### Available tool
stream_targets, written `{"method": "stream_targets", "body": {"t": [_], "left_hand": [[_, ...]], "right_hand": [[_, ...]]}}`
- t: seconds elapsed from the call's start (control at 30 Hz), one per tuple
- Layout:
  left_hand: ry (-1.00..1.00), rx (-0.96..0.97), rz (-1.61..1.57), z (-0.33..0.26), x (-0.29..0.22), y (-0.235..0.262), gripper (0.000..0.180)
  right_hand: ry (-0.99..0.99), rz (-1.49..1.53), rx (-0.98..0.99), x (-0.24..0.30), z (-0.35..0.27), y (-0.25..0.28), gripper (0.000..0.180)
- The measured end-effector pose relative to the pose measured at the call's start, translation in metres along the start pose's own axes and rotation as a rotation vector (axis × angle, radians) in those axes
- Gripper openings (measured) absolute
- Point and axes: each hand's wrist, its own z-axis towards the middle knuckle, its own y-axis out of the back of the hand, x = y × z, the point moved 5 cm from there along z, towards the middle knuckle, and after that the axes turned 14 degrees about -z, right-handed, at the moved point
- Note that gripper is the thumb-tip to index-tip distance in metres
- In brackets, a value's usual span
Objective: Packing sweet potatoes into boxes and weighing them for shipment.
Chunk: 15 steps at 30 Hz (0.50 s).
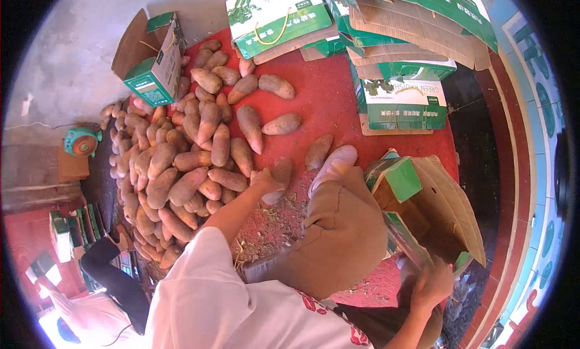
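Note:
My left hand [264,183] is closed round a reddish-brown root vegetable [280,175], just right of a big heap of similar roots [175,168]. The held root is slightly blurred. My right hand [434,282] grips the near edge of an open cardboard box [447,198] with green flaps, which lies tilted beside my right knee. Brown cardboard shows inside the box, and part of its interior is hidden. A single root [318,152] lies by my shoe [334,166], with another one [281,124] a little farther off.
An open green-and-white box [151,65] stands against the wall behind the heap. At the back, more printed boxes [281,22] and a stack of cartons [417,29] rest on the red floor covering [326,77]. A green round device [83,142] sits at the left.

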Motion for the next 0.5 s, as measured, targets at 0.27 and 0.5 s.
{"method": "stream_targets", "body": {"t": [0.27,0.5], "left_hand": [[0.101,0.012,-0.05,-0.064,0.055,0.031,0.086],[-0.063,-0.096,0.229,-0.086,0.051,0.042,0.087]], "right_hand": [[-0.04,0.029,-0.003,0.001,-0.004,0.003,0.022],[-0.053,0.057,-0.015,0.004,-0.006,0.006,0.021]]}}
